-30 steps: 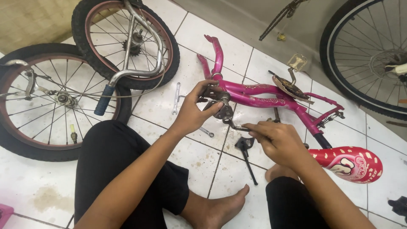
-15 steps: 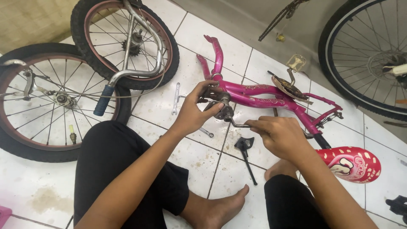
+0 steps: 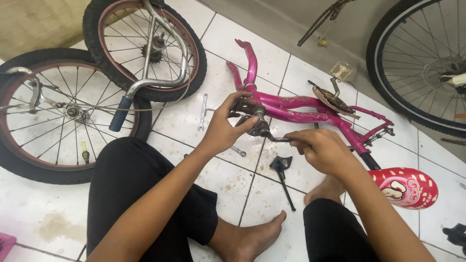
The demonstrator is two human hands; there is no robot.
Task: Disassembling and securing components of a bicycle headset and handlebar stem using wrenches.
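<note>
Left hand (image 3: 224, 127) grips glossy pink frame (image 3: 301, 107) at the bottom bracket, right hand (image 3: 324, 151) clamps metal crank arm (image 3: 277, 139) — two spoked wheels (image 3: 63, 128) alongside

Person sits on floor, legs spread, black trousers, bare feet; one foot (image 3: 252, 235) lies sole-side toward centre, betw. the knees, other tucked under right forearm. Both arms bare, reaching fwd from lower frame edge. Left arm runs up from lower left, elbow bent slightly, wrist straight. Left hand (image 3: 224, 127) curled, thumb on top, fingers wrapped round front, grip closed. Right arm comes in from lower right, forearm angled up-left. Right hand (image 3: 324, 151) palm down, knuckles up, fingers folded under, thumb and index pinched toward the left hand. Hands near each other, not touching, left a bit higher in view.
</note>
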